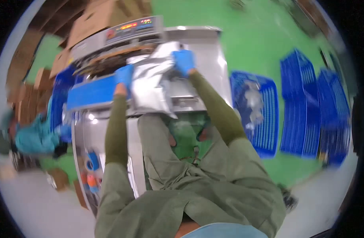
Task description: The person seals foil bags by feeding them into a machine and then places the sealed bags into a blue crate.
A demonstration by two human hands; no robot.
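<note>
A crumpled silver foil bag (151, 85) lies over the front of a metal machine with a lit display (129, 26). My left hand (125, 75), in a blue glove, is closed on the bag's left edge, beside the blue belt (90, 93). At the bag's upper right edge, my right hand (184, 61), also gloved in blue, has its fingers closed round the foil. The bag's lower end hangs over the machine's front edge. Motion blurs the fingertips of both hands.
A blue basket (271, 115) with clear plastic bags stands on the green floor at right, near more blue baskets (300, 107). Cardboard boxes (92, 23) are behind the machine. A co-worker in teal (37, 137) is at far left. Blue tape (93, 161) lies on the lower-left metal table.
</note>
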